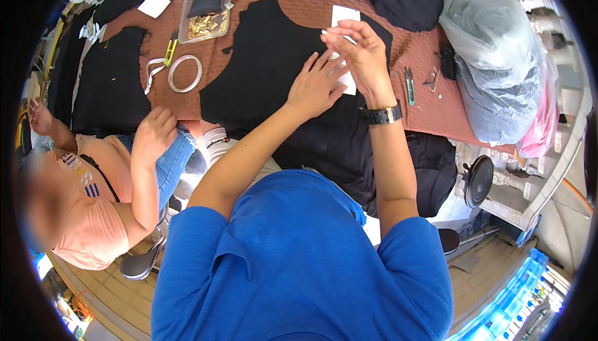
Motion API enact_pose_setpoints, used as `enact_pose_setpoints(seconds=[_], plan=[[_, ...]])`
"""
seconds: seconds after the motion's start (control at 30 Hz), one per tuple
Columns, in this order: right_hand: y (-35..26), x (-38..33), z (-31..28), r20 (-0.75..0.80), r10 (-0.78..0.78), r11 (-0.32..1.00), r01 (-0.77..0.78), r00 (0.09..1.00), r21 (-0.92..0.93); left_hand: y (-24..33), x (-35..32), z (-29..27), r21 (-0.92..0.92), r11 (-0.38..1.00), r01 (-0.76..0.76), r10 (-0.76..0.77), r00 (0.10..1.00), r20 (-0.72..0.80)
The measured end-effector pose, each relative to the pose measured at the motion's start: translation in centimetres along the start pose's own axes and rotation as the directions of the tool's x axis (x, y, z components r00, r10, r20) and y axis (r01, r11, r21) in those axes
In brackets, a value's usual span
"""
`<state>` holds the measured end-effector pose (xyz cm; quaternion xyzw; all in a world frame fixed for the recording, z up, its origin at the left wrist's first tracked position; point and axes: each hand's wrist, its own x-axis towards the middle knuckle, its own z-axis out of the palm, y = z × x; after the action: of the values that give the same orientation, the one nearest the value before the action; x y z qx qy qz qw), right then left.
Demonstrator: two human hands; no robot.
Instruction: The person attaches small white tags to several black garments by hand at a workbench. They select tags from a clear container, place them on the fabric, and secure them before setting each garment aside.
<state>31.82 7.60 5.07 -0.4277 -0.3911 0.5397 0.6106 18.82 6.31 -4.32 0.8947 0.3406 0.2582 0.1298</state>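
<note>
Blue shirt cloth (299, 254) on the wearer lies nearest the camera, across the lower middle. Beyond it, the left hand (316, 86) rests palm down, fingers spread, on black fabric (261, 60), beside a white strip (345, 14) lying on that fabric. Above the strip, the right hand (360, 48) has thumb and forefinger pressed together, pinching a small white bit (323, 32) too tiny to identify. Right of the fabric, dark green snips (409, 85) lie on a brown table cover (436, 116), with a bulging plastic bag (498, 54) farther out. Leftward are a white ring (185, 90), yellow-green scissors (170, 53) and a clear box (228, 4) of gold pieces (205, 27). A co-worker's peach shirt (93, 235) bears blue and yellow lettering; a white sock (215, 142) carries a small printed mark
</note>
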Motion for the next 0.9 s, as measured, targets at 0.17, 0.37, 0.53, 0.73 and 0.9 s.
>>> enact_pose_setpoints(seconds=[0.17,0.37,0.53,0.73,0.9], plan=[[0.4,-3.7,-4.4,-0.054,0.015,0.999,-0.012,0.998,0.042,0.1,0.0,-0.1,0.004,1.000,-0.001,0.001,1.000,0.003],[1.1,-6.2,-6.6,-0.074,-0.059,0.998,0.062,0.995,0.033,0.4,0.2,-0.4,0.023,1.000,-0.019,0.019,1.000,0.015],[0.4,-7.1,-6.7,-0.069,-0.131,0.990,0.127,0.989,-0.060,0.5,0.2,-0.4,0.030,0.999,-0.015,0.014,1.000,0.018],[0.6,-7.1,-6.8,-0.076,-0.167,0.984,0.162,0.983,-0.070,0.5,0.3,-0.2,0.036,0.999,-0.018,0.018,1.000,0.017],[1.0,-7.1,-7.1,-0.075,-0.179,0.982,0.173,0.981,-0.079,0.5,0.3,-0.1,0.039,0.999,-0.021,0.021,1.000,0.012]])
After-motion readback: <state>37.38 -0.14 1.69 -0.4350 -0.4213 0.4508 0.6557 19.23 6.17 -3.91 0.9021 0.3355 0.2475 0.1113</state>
